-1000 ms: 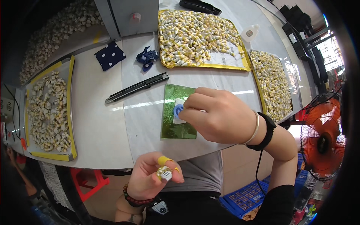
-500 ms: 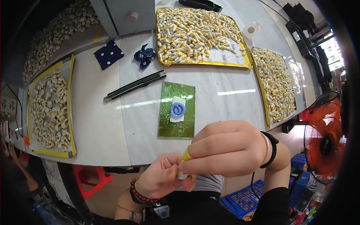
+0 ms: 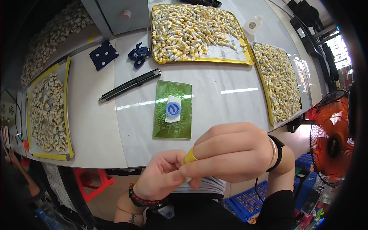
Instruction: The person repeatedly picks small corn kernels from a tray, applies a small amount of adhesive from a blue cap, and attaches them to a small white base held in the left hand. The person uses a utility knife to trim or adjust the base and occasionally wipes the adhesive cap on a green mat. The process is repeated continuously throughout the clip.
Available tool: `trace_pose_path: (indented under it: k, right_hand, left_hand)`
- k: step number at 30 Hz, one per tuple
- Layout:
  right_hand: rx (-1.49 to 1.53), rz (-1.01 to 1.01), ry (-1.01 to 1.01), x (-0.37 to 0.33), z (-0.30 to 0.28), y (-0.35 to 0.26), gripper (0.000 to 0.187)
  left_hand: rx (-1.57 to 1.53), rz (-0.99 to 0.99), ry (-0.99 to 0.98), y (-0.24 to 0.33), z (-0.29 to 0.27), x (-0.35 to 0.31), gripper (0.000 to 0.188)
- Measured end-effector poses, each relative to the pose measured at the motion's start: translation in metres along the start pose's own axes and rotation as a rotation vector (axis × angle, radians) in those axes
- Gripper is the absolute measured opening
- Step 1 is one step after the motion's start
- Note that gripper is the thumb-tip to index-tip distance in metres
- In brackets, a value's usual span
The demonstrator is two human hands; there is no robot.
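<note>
Mostly hidden between the fingertips, a small pale piece (image 3: 188,179) shows only as a sliver; its shape cannot be made out. The left hand (image 3: 159,177) pinches it narrowly, beside a yellow finger cover (image 3: 190,155). The right hand (image 3: 234,153) closes over from three o'clock, its grip impossible to tell. Near twelve o'clock lies a green plate (image 3: 172,129) bearing a blue disc (image 3: 173,109); at eleven, a cutter knife (image 3: 130,86).

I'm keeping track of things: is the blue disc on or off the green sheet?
On it: the blue disc sits on a white pad that lies on the green sheet, with green showing all around.
</note>
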State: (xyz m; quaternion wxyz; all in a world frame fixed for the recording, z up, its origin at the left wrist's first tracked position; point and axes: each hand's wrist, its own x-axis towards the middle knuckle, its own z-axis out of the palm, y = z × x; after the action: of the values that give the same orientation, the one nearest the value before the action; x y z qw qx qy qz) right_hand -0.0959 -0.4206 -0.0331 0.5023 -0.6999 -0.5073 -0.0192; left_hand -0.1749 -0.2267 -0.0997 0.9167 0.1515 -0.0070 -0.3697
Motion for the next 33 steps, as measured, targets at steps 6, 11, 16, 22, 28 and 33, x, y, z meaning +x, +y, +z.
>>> trace_pose_path:
  k: [6,11,16,22,28,33]
  right_hand:
    - [-0.665,0.076,0.204,-0.008,-0.025,-0.022,0.014]
    - [-1.162,0.678,0.169,-0.046,-0.111,-0.011,0.018]
    - [-0.960,0.983,0.118,-0.118,-0.160,0.032,0.016]
    - [-1.017,0.860,0.179,-0.113,-0.163,0.025,0.009]
    - [-0.817,0.643,0.277,-0.070,-0.126,-0.004,0.012]
    - [-0.392,0.458,0.032,-0.014,-0.058,-0.005,0.014]
  left_hand:
    - [0.427,0.404,0.114,-0.001,0.007,-0.007,0.036]
    - [0.441,0.437,0.148,-0.003,0.003,-0.007,0.039]
    - [0.451,0.472,0.272,-0.008,0.008,-0.002,0.039]
    - [0.576,0.528,0.341,-0.010,0.004,-0.006,0.039]
    - [0.577,0.535,0.314,-0.007,-0.002,-0.017,0.036]
    - [0.537,0.524,0.315,-0.004,-0.006,-0.019,0.036]
